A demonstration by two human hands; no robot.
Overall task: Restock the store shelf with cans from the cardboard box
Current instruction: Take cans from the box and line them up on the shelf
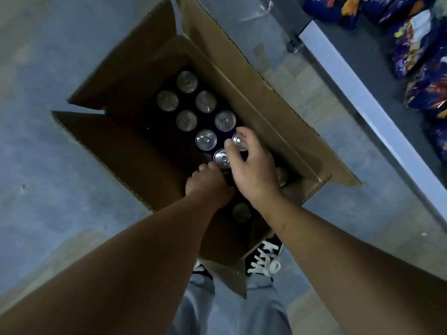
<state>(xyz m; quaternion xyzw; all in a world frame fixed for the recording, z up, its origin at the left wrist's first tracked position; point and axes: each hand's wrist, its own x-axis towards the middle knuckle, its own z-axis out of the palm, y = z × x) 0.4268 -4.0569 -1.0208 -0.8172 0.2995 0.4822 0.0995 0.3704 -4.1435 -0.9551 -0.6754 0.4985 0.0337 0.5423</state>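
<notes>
Inside the open brown cardboard box (135, 151), the right hand (251, 165) clasps a round silver-topped can (239, 142) near its right wall. The left hand (208, 181) curls downward beside it; whether it grasps anything cannot be told.

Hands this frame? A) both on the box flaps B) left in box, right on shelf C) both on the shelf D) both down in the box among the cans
D: the left hand and right hand both reach into the cardboard box, the right one's fingers curled over a can.
</notes>
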